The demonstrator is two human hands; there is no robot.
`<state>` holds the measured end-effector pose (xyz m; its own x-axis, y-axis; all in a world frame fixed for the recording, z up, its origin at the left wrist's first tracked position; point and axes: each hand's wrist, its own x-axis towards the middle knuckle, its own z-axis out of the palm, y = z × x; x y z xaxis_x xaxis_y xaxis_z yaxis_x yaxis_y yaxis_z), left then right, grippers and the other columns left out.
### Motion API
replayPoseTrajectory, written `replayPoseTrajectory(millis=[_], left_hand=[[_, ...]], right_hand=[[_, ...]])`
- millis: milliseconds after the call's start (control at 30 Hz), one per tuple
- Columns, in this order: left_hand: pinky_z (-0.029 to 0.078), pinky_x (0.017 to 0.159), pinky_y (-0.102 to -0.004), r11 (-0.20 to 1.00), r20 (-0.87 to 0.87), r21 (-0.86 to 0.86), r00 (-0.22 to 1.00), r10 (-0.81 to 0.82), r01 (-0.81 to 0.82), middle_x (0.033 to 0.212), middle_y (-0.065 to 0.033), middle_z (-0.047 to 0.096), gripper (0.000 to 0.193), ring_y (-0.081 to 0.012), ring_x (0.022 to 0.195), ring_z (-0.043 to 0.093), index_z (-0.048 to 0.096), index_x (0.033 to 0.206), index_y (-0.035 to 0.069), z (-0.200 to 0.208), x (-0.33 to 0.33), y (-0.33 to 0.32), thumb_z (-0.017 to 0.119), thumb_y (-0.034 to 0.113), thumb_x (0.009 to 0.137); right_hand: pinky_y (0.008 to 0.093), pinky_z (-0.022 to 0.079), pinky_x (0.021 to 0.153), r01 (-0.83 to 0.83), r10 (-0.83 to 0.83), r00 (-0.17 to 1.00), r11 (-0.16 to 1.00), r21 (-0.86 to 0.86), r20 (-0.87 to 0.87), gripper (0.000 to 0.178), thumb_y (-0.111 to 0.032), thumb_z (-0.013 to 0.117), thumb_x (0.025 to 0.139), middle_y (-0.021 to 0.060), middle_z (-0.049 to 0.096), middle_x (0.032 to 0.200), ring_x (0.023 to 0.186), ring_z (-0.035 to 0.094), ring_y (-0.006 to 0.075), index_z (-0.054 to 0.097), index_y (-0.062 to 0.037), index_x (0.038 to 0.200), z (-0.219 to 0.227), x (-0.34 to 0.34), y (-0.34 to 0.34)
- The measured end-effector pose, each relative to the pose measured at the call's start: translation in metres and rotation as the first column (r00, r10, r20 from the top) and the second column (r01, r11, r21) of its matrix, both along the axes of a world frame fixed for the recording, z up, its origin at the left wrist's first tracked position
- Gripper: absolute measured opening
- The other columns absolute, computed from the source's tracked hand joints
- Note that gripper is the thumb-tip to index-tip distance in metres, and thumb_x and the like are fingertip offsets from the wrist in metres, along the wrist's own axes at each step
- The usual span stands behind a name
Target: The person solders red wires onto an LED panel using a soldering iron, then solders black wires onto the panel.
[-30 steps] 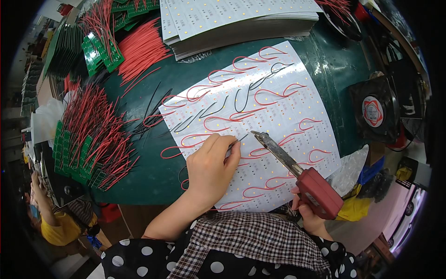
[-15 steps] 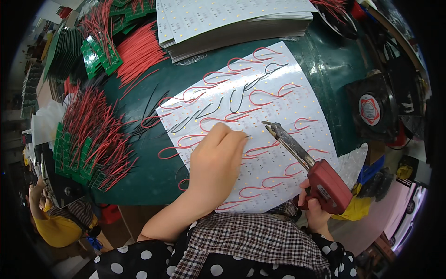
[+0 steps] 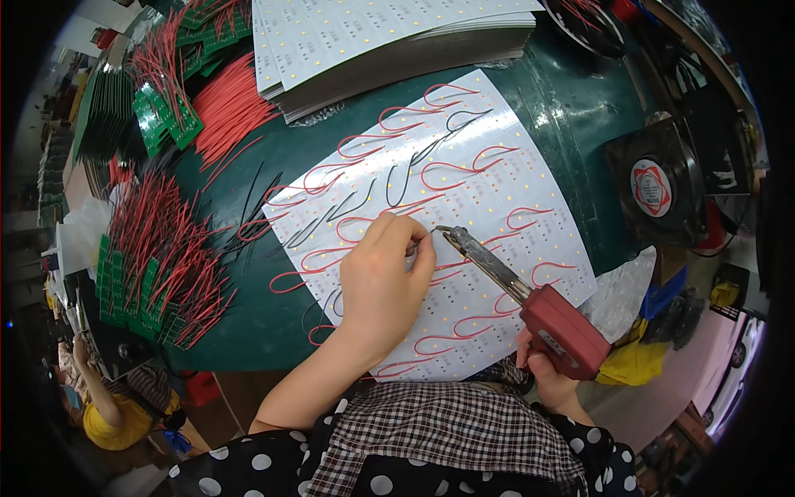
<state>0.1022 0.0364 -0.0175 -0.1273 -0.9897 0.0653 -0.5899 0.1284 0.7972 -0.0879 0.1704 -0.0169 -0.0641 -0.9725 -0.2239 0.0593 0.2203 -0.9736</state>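
A white LED circuit board sheet (image 3: 542, 244) lies on the bench in front of me, carrying looped red wires (image 3: 447, 159) and several black wires (image 3: 396, 184). Over its middle, my left hand (image 3: 381, 277) pinches a thin black wire, mostly hidden by the fingers, its end showing by the fingertips. My right hand (image 3: 549, 377) grips a dark red soldering gun (image 3: 566, 331) from below. The gun's tip points left and sits right beside the pinched wire end, close to the sheet; whether they touch I cannot make out.
A thick stack of white LED sheets (image 3: 397, 66) stands at the back. Bundles of red wires (image 3: 236, 108) and green circuit boards (image 3: 149, 290) with red wires crowd the left. At right are a black fan (image 3: 654, 186) and clear plastic (image 3: 621, 290). Another person (image 3: 116, 414) sits far left.
The soldering gun has moved left, bringing its tip to my left fingertips. My view has shifted slightly, so the sheet and stack appear further left. The left hand keeps its pinch.
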Motion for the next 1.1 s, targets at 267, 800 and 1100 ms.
replayPoseTrajectory(millis=[267, 800, 1100], left_hand=[[0.037, 0.047, -0.0234, 1.000, 0.007, 0.013, 1.000, 0.003, -0.003, 0.068, -0.0048, 0.052, 0.008, -0.0116, 0.059, 0.049, 0.054, 0.073, 0.001, 0.001, 0.000, -0.001, 0.061, -0.003, 0.070], [0.041, 0.052, -0.0290, 0.992, 0.192, -0.116, 0.981, -0.026, 0.049, 0.069, -0.0072, 0.055, 0.009, -0.0173, 0.062, 0.054, 0.056, 0.076, 0.001, 0.006, 0.008, 0.008, 0.061, -0.003, 0.071], [0.040, 0.071, -0.0340, 0.757, 0.022, 0.172, 0.766, -0.643, 0.630, 0.095, -0.0068, 0.063, 0.028, -0.0195, 0.082, 0.059, 0.061, 0.100, 0.005, 0.056, 0.031, 0.001, 0.058, -0.001, 0.073]], right_hand=[[0.0336, 0.046, 0.083, 0.057, -0.039, 0.992, 0.987, 0.153, -0.117, 0.038, -0.006, 0.068, 0.071, 0.0190, 0.055, 0.112, 0.098, 0.058, 0.0262, 0.057, 0.0049, 0.106, -0.002, -0.004, 0.007], [0.0225, 0.042, 0.048, 0.110, -0.110, 0.994, 0.994, 0.024, 0.012, 0.060, -0.037, 0.062, 0.080, 0.0167, 0.057, 0.101, 0.056, 0.051, 0.0135, 0.040, 0.0036, 0.118, 0.016, 0.007, -0.004], [0.0227, 0.043, 0.050, 0.195, -0.193, 0.980, 0.980, -0.025, 0.052, 0.060, -0.033, 0.063, 0.080, 0.0195, 0.053, 0.102, 0.063, 0.051, 0.0133, 0.036, 0.0013, 0.122, 0.014, -0.003, -0.004]])
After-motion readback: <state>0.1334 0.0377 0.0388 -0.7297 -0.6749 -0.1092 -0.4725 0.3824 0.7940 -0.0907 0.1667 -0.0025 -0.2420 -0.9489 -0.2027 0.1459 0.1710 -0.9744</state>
